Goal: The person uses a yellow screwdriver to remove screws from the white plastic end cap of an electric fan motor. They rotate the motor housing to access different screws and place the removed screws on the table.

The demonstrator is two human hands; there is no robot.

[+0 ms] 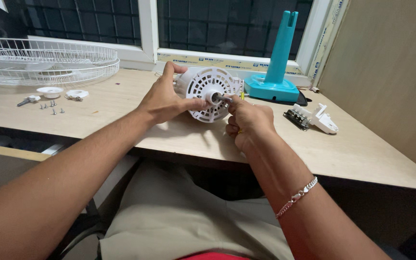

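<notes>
Far left, a white wire fan guard [44,60] lying flat on the wooden worktop [362,149], by the window. Just near of it, two small white plastic caps [50,91], a short metal bolt [27,100] and a scatter of small screws [51,108]. Toward the middle, left hand [165,98] wrapped over the left side of a white vented fan motor housing [208,91], thumb pressed on its front face, fingers curled round the far side. Housing resting on the worktop, metal shaft [221,98] sticking out toward the right. Right hand [247,123] closed into a loose fist just near and right of the housing, fingertips pinched at the shaft's tip; a thin yellow tool partly hidden in the fist. Silver chain bracelet [297,196] on the right wrist. Farther right, a teal fan base with upright column [278,62] against the window frame, then a white switch block with dark terminals [314,118] lying near the right wall.
</notes>
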